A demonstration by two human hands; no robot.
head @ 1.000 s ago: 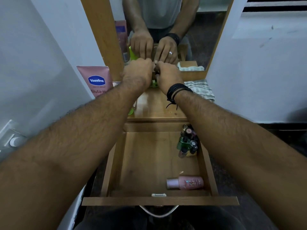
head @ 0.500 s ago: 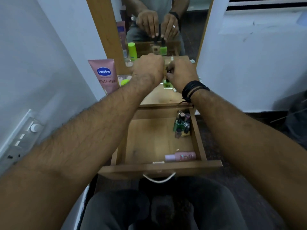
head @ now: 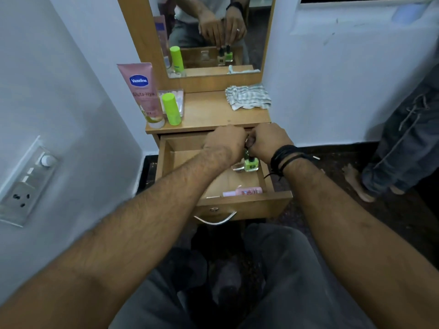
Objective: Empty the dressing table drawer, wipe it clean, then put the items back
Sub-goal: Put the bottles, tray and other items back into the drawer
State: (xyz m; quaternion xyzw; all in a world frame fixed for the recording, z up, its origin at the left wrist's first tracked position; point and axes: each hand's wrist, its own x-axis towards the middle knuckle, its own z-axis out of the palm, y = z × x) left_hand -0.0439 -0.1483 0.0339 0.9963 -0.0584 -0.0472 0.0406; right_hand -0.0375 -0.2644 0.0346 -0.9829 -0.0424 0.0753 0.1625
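The wooden drawer [head: 240, 206] of the dressing table stands pulled out. Both my hands hover over its right rear part, fingers curled. My right hand [head: 269, 141] pinches the cap of a green nail polish bottle [head: 251, 164], which hangs just above the drawer floor. My left hand [head: 225, 143] holds a small clear bottle [head: 238, 167] beside it; the mirror shows both bottles hanging from my fingers. A pink bottle [head: 248, 192] lies on its side at the drawer's front right. Other items under my hands are hidden.
On the tabletop [head: 209, 115] stand a pink Vaseline tube [head: 142, 91] and a green-capped bottle [head: 171, 109] at the left, and a striped cloth [head: 248, 97] lies at the back right. A mirror [head: 251, 43] rises behind. Another person's legs [head: 403, 150] stand at the right. A switch panel [head: 26, 181] is on the left wall.
Both hands have come back from the tabletop and down over the open drawer, carrying the two small bottles with them.
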